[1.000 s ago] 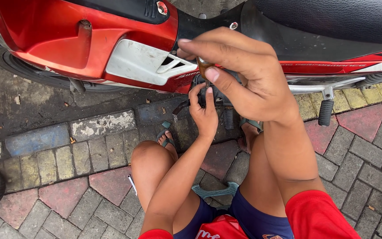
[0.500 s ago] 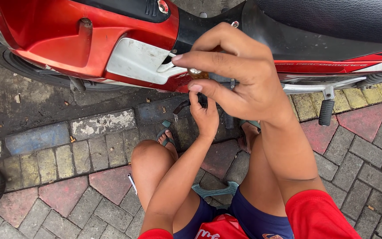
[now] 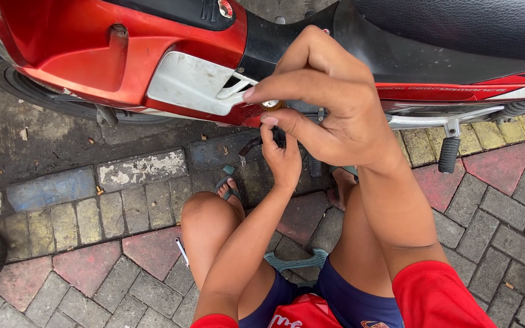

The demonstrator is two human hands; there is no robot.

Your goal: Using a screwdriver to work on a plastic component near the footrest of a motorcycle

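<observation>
Head view: right hand (image 3: 335,103) pinching small brass part (image 3: 271,105), left hand (image 3: 284,161) just below.

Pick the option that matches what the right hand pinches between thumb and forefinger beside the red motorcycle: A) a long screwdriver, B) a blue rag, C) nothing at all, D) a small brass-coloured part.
D: the right hand pinches a small brass-coloured part at its fingertips, close against the red motorcycle below the silver panel.
</observation>
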